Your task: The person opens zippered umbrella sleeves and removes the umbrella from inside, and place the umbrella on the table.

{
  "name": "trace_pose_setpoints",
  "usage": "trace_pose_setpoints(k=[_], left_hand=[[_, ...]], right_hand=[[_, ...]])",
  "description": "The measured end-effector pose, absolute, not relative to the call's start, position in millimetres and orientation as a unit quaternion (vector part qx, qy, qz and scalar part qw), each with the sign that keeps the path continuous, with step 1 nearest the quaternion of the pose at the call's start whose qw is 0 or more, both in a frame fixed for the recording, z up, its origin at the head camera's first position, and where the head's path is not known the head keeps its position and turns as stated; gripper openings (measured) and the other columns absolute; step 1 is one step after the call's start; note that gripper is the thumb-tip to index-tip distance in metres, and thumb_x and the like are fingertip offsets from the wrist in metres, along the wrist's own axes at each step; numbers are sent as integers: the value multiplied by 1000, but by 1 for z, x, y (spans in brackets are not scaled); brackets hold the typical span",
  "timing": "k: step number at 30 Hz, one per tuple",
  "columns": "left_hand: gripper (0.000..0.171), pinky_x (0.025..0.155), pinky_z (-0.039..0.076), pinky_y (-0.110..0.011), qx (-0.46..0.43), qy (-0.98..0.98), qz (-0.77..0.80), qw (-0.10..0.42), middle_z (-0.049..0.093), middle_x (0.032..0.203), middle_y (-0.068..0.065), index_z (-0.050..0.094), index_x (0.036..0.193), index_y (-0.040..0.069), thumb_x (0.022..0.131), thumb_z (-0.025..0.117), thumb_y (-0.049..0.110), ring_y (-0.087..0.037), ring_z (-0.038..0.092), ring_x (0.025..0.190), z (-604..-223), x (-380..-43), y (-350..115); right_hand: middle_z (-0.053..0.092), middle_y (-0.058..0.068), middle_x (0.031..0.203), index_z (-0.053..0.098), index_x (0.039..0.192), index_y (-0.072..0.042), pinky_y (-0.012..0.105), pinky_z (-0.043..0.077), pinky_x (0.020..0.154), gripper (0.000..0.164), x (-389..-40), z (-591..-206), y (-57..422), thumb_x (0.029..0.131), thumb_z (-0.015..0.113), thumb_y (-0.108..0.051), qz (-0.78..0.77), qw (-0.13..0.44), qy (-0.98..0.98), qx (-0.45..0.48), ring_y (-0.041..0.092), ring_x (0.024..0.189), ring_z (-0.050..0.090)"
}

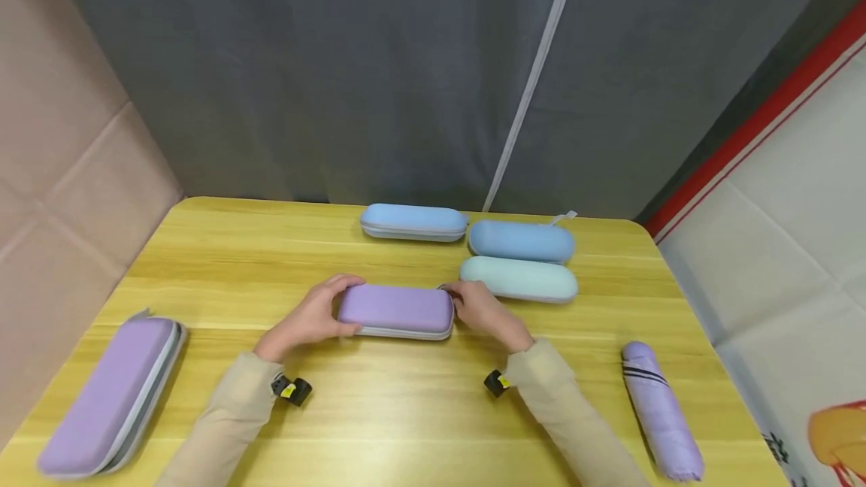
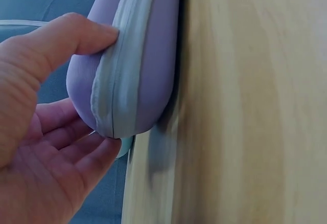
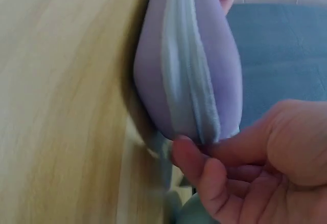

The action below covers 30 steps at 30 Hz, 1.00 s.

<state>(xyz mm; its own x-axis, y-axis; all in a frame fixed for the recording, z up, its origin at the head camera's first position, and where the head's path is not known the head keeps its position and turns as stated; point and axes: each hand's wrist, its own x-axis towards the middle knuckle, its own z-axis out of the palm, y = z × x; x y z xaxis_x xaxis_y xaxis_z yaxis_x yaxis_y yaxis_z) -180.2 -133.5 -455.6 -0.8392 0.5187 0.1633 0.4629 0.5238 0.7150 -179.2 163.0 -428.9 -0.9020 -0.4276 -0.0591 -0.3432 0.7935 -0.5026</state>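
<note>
Purple case [image 1: 396, 310] between both hands, on wood-grain table [image 1: 406, 427].
Left hand [image 1: 314, 316] clamped on one end, thumb on zip [image 2: 122, 70], likely steadying; right hand [image 1: 483, 310] pinching the other end, zip pull not clear. Mint case [image 1: 519, 279] just beyond right hand; grey cloth [image 1: 325, 81] past both.

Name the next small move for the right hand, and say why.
Probably draw the right hand along the zipper of the purple case between the hands: its fingers curl at the zipper by one end, while the left hand grips the other. What exactly they pinch is hidden.
</note>
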Motion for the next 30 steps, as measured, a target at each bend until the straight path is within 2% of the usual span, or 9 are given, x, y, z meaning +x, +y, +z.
trace_pose_setpoints(k=[3, 7, 12, 16, 22, 30], left_hand=[[70, 94, 42, -50, 287, 870, 400, 39, 54, 124, -15, 50, 127, -3, 66, 83, 6, -32, 52, 111, -454, -181, -136], [69, 95, 41, -50, 296, 867, 398, 45, 54, 125, -15, 51, 127, -2, 66, 82, 5, -32, 51, 112, -454, -181, -140], [68, 96, 40, -50, 303, 865, 398, 47, 53, 127, -16, 51, 127, -1, 67, 82, 6, -32, 50, 114, -454, -182, -142], [68, 97, 40, -50, 308, 864, 396, 46, 52, 128, -16, 50, 128, -2, 68, 82, 6, -33, 50, 115, -454, -182, -142], [68, 97, 40, -50, 323, 863, 387, 47, 51, 129, -17, 49, 128, -4, 69, 81, 5, -33, 50, 115, -453, -182, -141], [67, 97, 40, -50, 323, 863, 385, 53, 50, 130, -18, 49, 128, -5, 69, 80, 4, -34, 49, 116, -453, -182, -142]], right_hand=[[66, 17, 106, 64, 112, 5, 40, 50, 84, 26, -180, -431, 161, 89, 52, 7, -269, 75, 934, -223, 28, 99, 62], [67, 15, 106, 65, 112, 3, 38, 51, 83, 27, -181, -433, 162, 89, 50, 7, -270, 88, 928, -240, 26, 100, 61], [69, 12, 98, 70, 101, -1, 31, 51, 74, 23, -184, -431, 164, 88, 52, 7, -263, 91, 926, -255, 20, 87, 61], [66, 6, 85, 69, 93, -3, 26, 45, 66, 20, -187, -428, 165, 88, 53, 6, -261, 108, 924, -256, 15, 73, 53], [58, 3, 76, 64, 89, -3, 23, 41, 60, 15, -187, -428, 165, 89, 52, 6, -272, 133, 924, -235, 12, 67, 47], [51, 1, 69, 55, 81, -4, 21, 38, 55, 13, -182, -432, 163, 87, 54, 6, -278, 92, 929, -228, 12, 62, 45]])
